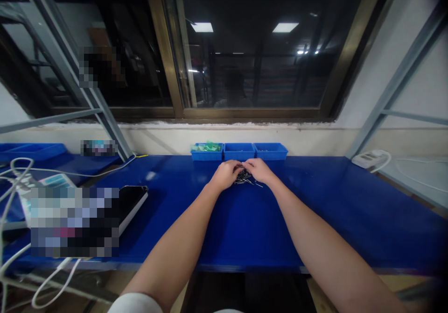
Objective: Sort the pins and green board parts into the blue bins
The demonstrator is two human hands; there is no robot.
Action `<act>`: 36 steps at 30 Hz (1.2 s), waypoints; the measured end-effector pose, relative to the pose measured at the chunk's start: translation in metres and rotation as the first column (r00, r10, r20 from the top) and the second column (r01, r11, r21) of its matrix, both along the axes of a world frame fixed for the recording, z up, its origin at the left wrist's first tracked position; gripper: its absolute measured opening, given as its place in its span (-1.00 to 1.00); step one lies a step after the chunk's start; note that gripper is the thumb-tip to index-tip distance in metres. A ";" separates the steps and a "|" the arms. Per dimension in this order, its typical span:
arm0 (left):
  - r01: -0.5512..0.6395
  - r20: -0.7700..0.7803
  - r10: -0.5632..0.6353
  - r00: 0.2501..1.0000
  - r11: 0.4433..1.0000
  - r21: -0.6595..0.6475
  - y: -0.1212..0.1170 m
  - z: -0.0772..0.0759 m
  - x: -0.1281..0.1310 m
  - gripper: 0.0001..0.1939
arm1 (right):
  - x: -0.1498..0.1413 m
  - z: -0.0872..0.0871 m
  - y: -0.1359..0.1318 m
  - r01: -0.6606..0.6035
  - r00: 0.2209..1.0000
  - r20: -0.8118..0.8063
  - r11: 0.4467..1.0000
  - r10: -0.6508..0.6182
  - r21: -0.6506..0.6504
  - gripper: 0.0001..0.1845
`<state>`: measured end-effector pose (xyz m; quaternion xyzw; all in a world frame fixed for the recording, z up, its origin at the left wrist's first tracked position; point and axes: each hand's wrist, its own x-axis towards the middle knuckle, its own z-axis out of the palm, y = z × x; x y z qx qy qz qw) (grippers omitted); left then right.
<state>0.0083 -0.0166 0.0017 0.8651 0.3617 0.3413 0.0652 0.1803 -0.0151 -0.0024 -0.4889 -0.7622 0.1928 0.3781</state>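
1. Reaching forward, left hand [226, 174] and right hand [259, 170] meet over the far part of the blue tabletop [252, 229]; fingertips close together, about touching.
2. Left hand: fingers bent, narrow, at left/far side of the pile of thin metal pins [244, 178]; cannot tell if it grips any.
3. Right hand: fingers curled, narrow, over the pile's far right side; grip hidden, cannot tell.
4. Pile: dark and silvery pieces, loosely heaped on the tabletop between the hands; some ends stick out toward the near right.
5. Beyond the hands, three blue bins side by side: left bin [207, 156] with green and whitish packets; middle bin [239, 155]; right bin [271, 155]; small bits in the latter two, too small to identify.
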 end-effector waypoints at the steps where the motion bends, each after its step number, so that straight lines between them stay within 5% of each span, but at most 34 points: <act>1: 0.000 0.005 0.000 1.000 1.000 -0.002 0.000 0.000 0.000 -0.77 | -0.001 0.000 0.000 0.003 1.000 -0.021 1.000 -0.003 -0.007 -0.59; 10: -0.125 0.020 0.125 0.992 0.992 -0.014 -0.001 0.003 0.000 -0.74 | -0.007 -0.005 0.002 -0.092 0.909 -0.417 0.986 0.025 -0.141 -0.66; 15: -0.123 0.032 0.125 0.992 0.991 -0.057 -0.001 0.002 0.002 -0.71 | -0.005 -0.002 0.002 -0.084 0.913 -0.408 0.988 0.023 -0.132 -0.70; 24: -0.049 0.294 0.072 0.953 0.995 -0.085 -0.004 0.004 0.005 -0.84 | -0.006 -0.006 0.007 -0.022 0.945 -0.326 0.996 -0.007 -0.085 -0.60; 31: -0.071 0.401 0.152 0.903 0.975 -0.208 0.003 0.000 0.005 -0.88 | -0.007 -0.001 0.003 -0.067 0.870 -0.493 0.992 0.004 -0.110 -0.66; 36: -0.068 0.501 0.224 0.836 0.948 -0.311 0.012 -0.005 0.005 -0.83 | -0.002 -0.007 0.007 0.075 0.946 -0.313 0.997 -0.081 -0.031 -0.84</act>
